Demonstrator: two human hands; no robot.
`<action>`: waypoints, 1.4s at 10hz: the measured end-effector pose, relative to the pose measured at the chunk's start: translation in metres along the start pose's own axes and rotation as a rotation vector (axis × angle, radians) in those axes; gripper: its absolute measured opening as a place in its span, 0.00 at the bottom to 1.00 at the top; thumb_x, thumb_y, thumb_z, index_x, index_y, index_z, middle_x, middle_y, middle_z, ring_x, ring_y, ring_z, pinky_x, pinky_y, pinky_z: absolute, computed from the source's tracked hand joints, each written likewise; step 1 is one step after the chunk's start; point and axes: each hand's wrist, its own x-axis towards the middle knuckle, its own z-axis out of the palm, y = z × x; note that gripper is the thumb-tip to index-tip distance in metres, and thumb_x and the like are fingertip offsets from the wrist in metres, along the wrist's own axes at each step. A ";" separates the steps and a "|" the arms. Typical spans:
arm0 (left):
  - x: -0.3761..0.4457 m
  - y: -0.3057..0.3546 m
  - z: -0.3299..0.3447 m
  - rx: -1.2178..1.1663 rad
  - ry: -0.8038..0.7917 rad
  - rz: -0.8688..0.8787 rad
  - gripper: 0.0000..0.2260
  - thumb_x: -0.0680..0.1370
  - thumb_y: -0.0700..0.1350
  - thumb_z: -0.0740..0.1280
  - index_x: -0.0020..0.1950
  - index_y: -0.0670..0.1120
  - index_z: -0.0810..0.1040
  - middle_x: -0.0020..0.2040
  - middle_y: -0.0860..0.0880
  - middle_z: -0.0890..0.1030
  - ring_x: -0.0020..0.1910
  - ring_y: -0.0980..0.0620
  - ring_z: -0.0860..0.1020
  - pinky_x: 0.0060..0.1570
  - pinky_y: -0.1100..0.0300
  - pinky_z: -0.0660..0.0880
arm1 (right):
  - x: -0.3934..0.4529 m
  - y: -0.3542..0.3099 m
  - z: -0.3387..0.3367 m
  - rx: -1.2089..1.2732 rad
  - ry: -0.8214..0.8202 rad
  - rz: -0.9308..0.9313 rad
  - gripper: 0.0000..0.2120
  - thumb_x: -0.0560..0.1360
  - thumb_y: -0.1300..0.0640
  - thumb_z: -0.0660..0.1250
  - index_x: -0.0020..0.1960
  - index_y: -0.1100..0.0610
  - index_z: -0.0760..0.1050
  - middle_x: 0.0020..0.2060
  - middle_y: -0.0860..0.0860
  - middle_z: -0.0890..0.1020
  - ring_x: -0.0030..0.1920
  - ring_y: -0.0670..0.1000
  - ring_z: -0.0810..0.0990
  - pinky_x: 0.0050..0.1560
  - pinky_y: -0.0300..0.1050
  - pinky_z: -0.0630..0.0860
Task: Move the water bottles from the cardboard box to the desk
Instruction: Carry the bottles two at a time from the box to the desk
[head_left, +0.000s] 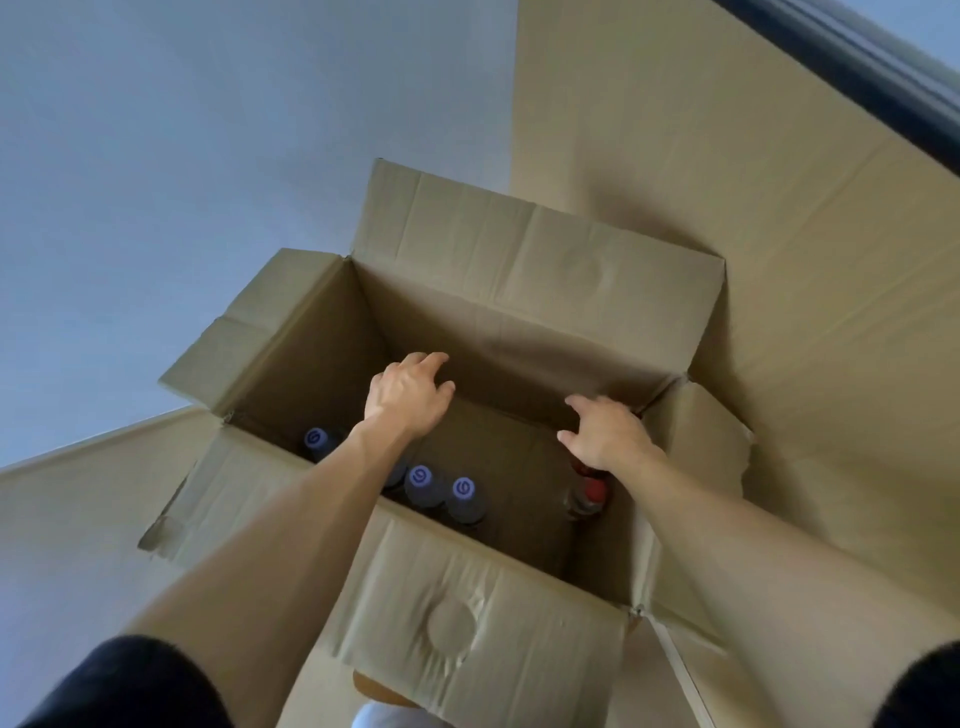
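Your left hand (410, 395) reaches down into the open brown cardboard box (519, 270), fingers loosely spread and holding nothing, above the bare left-centre of the box interior. Your right hand (605, 434) hangs over the right end of the box, fingers relaxed and apart; whether they touch anything beneath cannot be told.

Inside, along the near wall, stand the water bottles with pale purple caps — one (315, 439) at the left end, two more (421, 478) (463, 489) side by side nearer the middle, and your left forearm hides part of another. At the right end, just under your right wrist, stands a clear bottle with a red cap (592, 493), another reddish one half hidden behind it.

All four flaps are folded outward. The box sits on tan cardboard sheeting (779, 260) spread over a pale grey floor (156, 156).
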 end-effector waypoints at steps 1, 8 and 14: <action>0.005 0.000 0.002 -0.001 0.005 0.005 0.23 0.84 0.53 0.60 0.79 0.51 0.66 0.77 0.46 0.68 0.72 0.41 0.69 0.68 0.45 0.68 | 0.004 -0.001 0.008 -0.038 -0.026 0.028 0.29 0.80 0.43 0.65 0.78 0.50 0.62 0.74 0.57 0.69 0.73 0.61 0.68 0.70 0.55 0.70; 0.003 -0.019 0.015 -0.029 -0.005 0.006 0.23 0.84 0.54 0.59 0.79 0.52 0.65 0.78 0.47 0.66 0.75 0.42 0.67 0.72 0.46 0.64 | 0.037 0.002 0.036 -0.336 0.042 0.165 0.15 0.81 0.63 0.62 0.67 0.58 0.76 0.64 0.58 0.72 0.66 0.62 0.70 0.61 0.53 0.76; 0.012 -0.033 0.013 -0.039 0.011 -0.015 0.23 0.84 0.54 0.59 0.79 0.53 0.65 0.78 0.47 0.67 0.75 0.42 0.66 0.73 0.45 0.64 | 0.063 -0.090 0.040 -0.161 0.175 -0.186 0.11 0.80 0.63 0.64 0.60 0.58 0.80 0.57 0.57 0.79 0.59 0.58 0.78 0.58 0.50 0.77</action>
